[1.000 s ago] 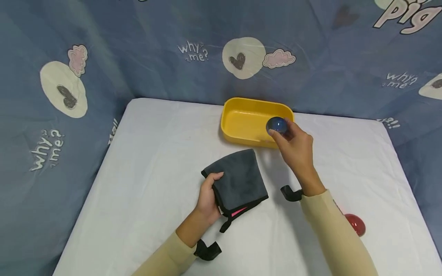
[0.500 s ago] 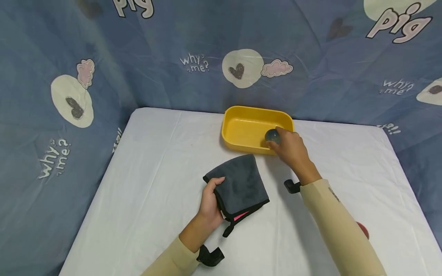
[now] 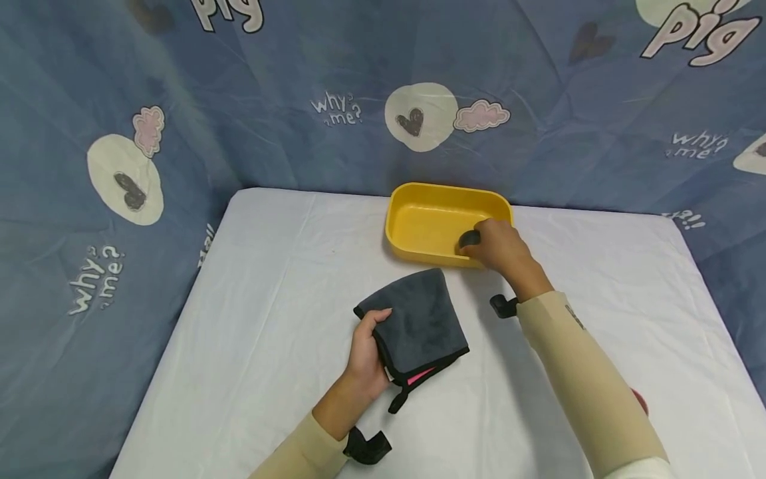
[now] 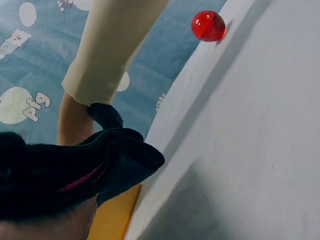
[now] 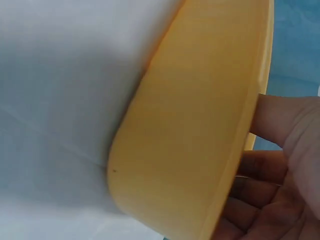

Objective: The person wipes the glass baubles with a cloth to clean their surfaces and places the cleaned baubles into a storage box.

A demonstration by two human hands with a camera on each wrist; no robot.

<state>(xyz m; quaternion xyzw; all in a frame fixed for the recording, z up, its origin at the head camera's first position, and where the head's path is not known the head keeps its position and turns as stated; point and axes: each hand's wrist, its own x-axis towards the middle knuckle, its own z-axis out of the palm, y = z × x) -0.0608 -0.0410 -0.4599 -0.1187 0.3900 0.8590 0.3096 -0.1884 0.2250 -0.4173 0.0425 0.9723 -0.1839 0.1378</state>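
In the head view my left hand (image 3: 366,356) grips a folded dark grey towel (image 3: 421,322) with black edging, thumb on top. A bit of pink shows between its layers, and a black loop hangs from one corner. My right hand (image 3: 499,245) reaches into the right end of a yellow plastic basin (image 3: 413,255), holding a dark bluish glassy ball (image 3: 469,239) low inside it. Most of that ball is covered by the fingers. From the right wrist, the basin's outer wall (image 5: 185,125) hides the ball, and the thumb and fingers pass over the rim.
A red transparent ball (image 4: 209,26) rests on the white-covered table (image 3: 269,313), mostly behind my right sleeve in the head view. A blue printed curtain (image 3: 287,146) stands right behind the basin and along the sides.
My right hand has lowered the bluish ball from above the basin's rim down into its right end. The left hand and towel have stayed nearly still.
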